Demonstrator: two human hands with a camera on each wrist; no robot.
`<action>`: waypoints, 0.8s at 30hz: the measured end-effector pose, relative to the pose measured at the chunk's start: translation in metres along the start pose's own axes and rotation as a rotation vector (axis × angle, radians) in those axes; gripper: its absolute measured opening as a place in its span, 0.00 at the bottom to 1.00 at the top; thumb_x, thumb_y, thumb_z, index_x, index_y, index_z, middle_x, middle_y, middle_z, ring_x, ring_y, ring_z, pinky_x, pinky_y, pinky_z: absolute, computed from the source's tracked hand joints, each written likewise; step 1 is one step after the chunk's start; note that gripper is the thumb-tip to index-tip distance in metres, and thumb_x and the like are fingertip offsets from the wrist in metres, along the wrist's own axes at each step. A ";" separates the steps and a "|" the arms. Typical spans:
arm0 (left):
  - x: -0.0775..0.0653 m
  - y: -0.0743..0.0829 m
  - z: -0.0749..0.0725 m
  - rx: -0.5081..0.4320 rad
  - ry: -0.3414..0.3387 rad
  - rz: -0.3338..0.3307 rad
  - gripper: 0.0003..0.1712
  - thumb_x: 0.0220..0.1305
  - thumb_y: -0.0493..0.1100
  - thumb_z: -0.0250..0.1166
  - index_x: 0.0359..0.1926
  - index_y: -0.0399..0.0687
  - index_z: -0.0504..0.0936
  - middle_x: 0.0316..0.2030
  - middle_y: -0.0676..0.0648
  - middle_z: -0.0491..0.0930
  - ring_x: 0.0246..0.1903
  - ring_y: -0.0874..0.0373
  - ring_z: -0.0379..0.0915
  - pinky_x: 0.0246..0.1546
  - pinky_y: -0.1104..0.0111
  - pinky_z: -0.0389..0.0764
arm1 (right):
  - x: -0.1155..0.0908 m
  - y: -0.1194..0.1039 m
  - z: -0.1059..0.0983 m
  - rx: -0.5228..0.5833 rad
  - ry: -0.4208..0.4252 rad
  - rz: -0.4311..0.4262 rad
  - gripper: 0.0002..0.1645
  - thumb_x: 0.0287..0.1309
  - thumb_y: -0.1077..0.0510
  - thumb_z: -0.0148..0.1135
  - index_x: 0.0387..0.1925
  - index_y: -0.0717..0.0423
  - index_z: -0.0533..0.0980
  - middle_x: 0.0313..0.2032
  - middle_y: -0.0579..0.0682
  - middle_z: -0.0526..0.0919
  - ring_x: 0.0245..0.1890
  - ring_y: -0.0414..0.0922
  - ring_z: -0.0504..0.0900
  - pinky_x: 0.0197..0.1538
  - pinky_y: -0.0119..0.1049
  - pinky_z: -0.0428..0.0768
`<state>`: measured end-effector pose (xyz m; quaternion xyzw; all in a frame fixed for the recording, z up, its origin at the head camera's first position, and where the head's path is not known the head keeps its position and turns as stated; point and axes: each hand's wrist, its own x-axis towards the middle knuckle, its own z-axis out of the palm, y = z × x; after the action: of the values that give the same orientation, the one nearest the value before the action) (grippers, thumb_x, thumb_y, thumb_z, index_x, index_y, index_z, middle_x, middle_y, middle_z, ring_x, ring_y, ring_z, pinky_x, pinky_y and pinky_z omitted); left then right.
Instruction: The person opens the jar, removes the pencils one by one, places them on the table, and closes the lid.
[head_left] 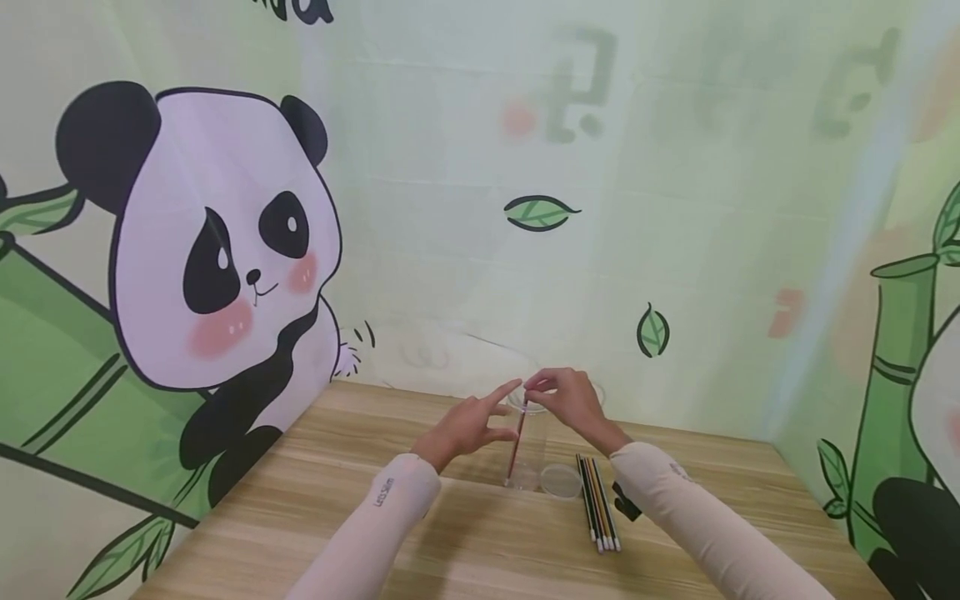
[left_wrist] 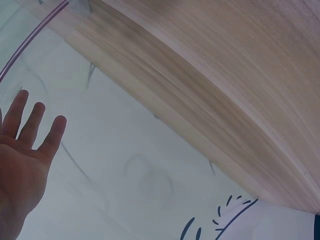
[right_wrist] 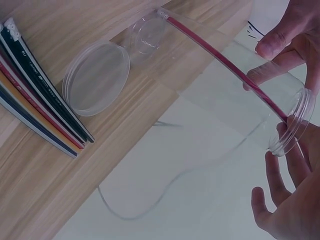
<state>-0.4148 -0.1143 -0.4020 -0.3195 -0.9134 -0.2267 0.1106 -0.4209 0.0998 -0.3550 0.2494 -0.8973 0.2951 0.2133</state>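
A tall clear plastic jar (head_left: 532, 446) stands on the table with its mouth uncovered. Inside it a red pencil (right_wrist: 220, 57) leans at a slant, its lower end at the jar's bottom. My right hand (head_left: 570, 404) pinches the pencil's upper end at the jar's mouth. On the jar's left side is my left hand (head_left: 468, 425), its fingers spread and fairly straight around the upper part; whether they touch the wall I cannot tell. The left wrist view shows three straight fingers (left_wrist: 32, 122) of that hand. Beside the jar's base lies a round clear lid (right_wrist: 97, 77).
Several pencils (head_left: 597, 504) in black, orange and other colours lie side by side right of the lid. A small black object (head_left: 626, 504) shows by the right sleeve. The wood-grain table (head_left: 360, 492) ends at a printed panda backdrop (head_left: 450, 250).
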 end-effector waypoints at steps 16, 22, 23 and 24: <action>0.000 0.000 -0.002 -0.010 0.011 -0.013 0.53 0.66 0.54 0.72 0.83 0.60 0.52 0.59 0.44 0.84 0.52 0.43 0.85 0.64 0.48 0.77 | 0.008 -0.010 -0.020 0.002 0.060 -0.054 0.08 0.62 0.61 0.74 0.42 0.60 0.88 0.40 0.56 0.92 0.45 0.55 0.90 0.54 0.56 0.84; -0.001 0.001 -0.002 -0.009 0.016 0.001 0.52 0.66 0.54 0.72 0.83 0.58 0.53 0.58 0.45 0.84 0.53 0.42 0.84 0.63 0.47 0.77 | 0.013 -0.008 -0.025 0.011 0.097 -0.083 0.09 0.62 0.60 0.75 0.42 0.60 0.88 0.39 0.55 0.92 0.44 0.55 0.90 0.53 0.56 0.84; -0.001 0.001 -0.001 -0.011 0.016 0.003 0.52 0.66 0.55 0.72 0.83 0.58 0.53 0.58 0.45 0.84 0.53 0.42 0.84 0.63 0.47 0.76 | 0.014 -0.008 -0.026 0.007 0.101 -0.089 0.09 0.62 0.59 0.75 0.42 0.60 0.88 0.39 0.55 0.92 0.44 0.54 0.90 0.52 0.55 0.84; -0.001 0.001 -0.001 -0.011 0.013 0.002 0.52 0.66 0.55 0.72 0.83 0.59 0.52 0.59 0.45 0.84 0.54 0.42 0.84 0.64 0.47 0.76 | 0.014 -0.008 -0.027 0.005 0.105 -0.094 0.09 0.62 0.59 0.75 0.42 0.60 0.88 0.39 0.55 0.92 0.44 0.54 0.90 0.52 0.55 0.85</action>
<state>-0.4135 -0.1143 -0.4010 -0.3197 -0.9110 -0.2339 0.1151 -0.4213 0.1068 -0.3247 0.2760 -0.8714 0.2996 0.2732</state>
